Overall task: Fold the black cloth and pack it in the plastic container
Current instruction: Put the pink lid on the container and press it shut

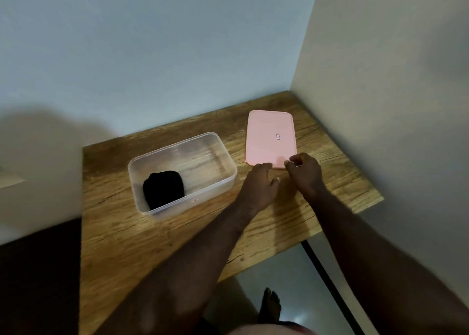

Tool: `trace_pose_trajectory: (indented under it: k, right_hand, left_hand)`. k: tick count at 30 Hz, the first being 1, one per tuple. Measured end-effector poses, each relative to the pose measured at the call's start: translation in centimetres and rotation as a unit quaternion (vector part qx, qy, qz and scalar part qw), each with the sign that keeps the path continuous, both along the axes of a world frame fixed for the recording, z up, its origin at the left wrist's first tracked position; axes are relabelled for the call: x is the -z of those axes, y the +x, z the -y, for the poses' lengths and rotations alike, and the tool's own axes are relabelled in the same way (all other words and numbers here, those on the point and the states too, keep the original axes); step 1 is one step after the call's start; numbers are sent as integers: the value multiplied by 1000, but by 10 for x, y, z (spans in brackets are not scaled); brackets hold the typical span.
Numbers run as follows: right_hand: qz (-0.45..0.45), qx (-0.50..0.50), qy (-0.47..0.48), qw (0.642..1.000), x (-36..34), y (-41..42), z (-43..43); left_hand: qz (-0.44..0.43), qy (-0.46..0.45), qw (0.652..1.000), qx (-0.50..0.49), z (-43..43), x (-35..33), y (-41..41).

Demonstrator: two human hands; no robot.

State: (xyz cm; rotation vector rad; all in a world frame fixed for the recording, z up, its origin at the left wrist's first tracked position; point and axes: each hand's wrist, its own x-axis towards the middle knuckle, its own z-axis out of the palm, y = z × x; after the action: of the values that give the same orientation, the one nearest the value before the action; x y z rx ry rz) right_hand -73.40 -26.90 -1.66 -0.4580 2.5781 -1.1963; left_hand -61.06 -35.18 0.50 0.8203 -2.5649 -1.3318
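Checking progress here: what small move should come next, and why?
Probably grip and lift the pink lid: the black cloth already sits folded in the open plastic container, and the left hand and right hand are both at the lid's near edge.

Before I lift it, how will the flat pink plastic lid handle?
Probably light and fairly stiff: the flat pink plastic lid looks thin, so it may flex slightly if held by one corner. It lies flush on the wooden table, so a push would likely slide it rather than tip it, and its edge may need prying up.
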Motion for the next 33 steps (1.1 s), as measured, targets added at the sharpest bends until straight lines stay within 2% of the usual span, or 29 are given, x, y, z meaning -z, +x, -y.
trace_pose_trajectory:
  k: [3, 6, 10, 13, 17, 21, 24, 28, 33]
  right_hand:
    - [82, 2, -17, 997, 6, -17, -4]
    - [98, -34, -10, 995, 9, -25, -4]
    - [113, -67, 23, 991, 7, -33, -3]
    - [122, -76, 25, 989, 8, -35, -3]
    - [142, -84, 17, 986, 8, -36, -7]
    - [200, -10, -47, 979, 12, -43, -18]
    - [256, 85, -127, 954, 14, -43, -23]
    - [328, 171, -237, 898, 17, -36, -19]
    - [370, 270, -315, 831, 8, -14, -14]
  left_hand:
    - [43, -7, 997, -63, 5, 9, -24]
    - [75, 15, 988, -133, 18, 21, -38]
    - [82, 20, 984, -159, 27, 37, -50]
    - [59, 80, 977, -191, 28, 28, -60]
    - [39, 161, 948, -272, 34, 19, -68]
    - [60, 195, 928, -313, 39, 20, -70]
    - [54, 216, 921, -318, 48, 34, -71]
    - [14, 282, 917, -281, 25, -4, -59]
    - [-56, 349, 900, -255, 4, -31, -46]
